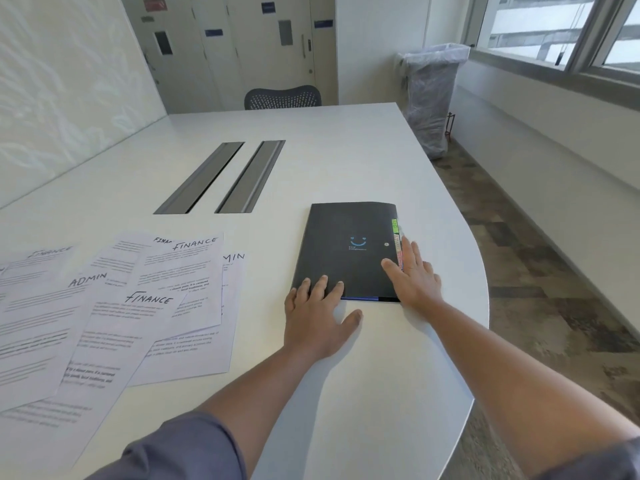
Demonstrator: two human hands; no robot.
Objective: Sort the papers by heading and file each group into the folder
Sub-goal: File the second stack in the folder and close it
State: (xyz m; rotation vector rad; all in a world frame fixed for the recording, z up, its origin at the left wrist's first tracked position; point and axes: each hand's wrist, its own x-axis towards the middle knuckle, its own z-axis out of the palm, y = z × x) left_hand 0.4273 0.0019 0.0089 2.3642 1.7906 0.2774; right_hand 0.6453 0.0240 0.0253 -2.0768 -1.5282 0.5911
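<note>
A closed black folder [346, 244] with a blue smile mark and coloured index tabs on its right edge lies on the white table [346, 150]. My left hand [317, 317] lies flat at the folder's near left corner, fingertips on the cover. My right hand [412, 278] lies flat on the near right edge, fingers by the tabs. Several loose papers [114, 306] headed FINANCE and ADMIN lie overlapping to the left of the folder, apart from both hands.
Two grey cable slots [221, 176] run across the middle of the table. A dark chair [282, 97] stands at the far end. A bin with a plastic liner [431, 98] stands on the floor past the curved right table edge.
</note>
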